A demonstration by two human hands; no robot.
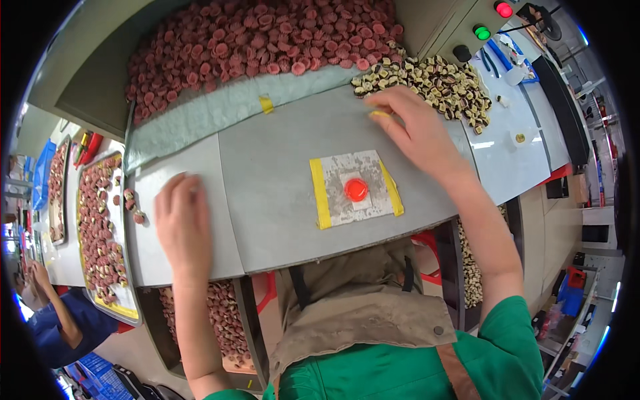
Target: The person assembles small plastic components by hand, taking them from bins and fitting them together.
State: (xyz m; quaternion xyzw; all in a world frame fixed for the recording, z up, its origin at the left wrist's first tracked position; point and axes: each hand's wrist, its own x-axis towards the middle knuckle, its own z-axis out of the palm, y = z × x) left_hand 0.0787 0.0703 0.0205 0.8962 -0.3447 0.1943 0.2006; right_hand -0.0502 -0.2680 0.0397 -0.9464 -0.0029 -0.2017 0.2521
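Note:
My left hand [181, 227] hovers over the left part of the grey worktop with its fingers loosely bent; I see nothing held in it. Several loose red-brown pieces [139, 217] lie beside it, next to a tray [135, 280] of pink and cream pieces. My right hand [420, 133] is at the near edge of a pile of small cream-and-dark pieces [433, 80], thumb and forefinger apart. Something yellow shows at its thumb tip. Between the hands, a glowing red round spot [357, 190] sits on a worn white plate [347, 163] with yellow tape along its sides.
Pink ridged cup-shaped pieces [267, 40] fill the back of the bench behind a pale sheet [200, 110]. A control box [460, 27] with red and green lights stands at back right. Bins [223, 313] of pieces stand below the bench. Another person [67, 320] works at far left.

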